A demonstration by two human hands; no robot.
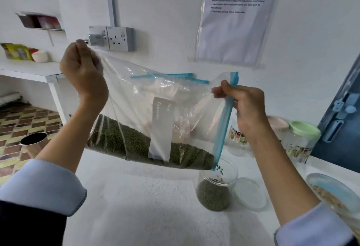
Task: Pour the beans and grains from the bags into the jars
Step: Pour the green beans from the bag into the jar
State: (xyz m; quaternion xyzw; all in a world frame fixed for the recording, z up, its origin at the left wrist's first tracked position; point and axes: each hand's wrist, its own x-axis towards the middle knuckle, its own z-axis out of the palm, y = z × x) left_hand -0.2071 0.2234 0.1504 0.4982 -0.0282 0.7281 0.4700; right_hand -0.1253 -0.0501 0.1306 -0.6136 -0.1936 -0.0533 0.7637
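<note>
Overhead, we hold a clear bag [155, 113] of green beans [136, 144] tilted above an open jar [216, 185] on the white table [146, 206]: left hand [83, 70] pinches its corner, right hand [245, 107] grips the blue zip strip [224, 128]. Its white label [161, 128] reads "Contents".

Head-worn view — forward, downward, close

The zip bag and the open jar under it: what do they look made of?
The zip bag: thin, clear, glossy plastic film, judging by its creases and the green beans showing through, with a blue, stiffer-looking plastic zip strip. The open jar: clear and rigid, beans visible through the wall; plastic or glass, the look leaves it open.
</note>
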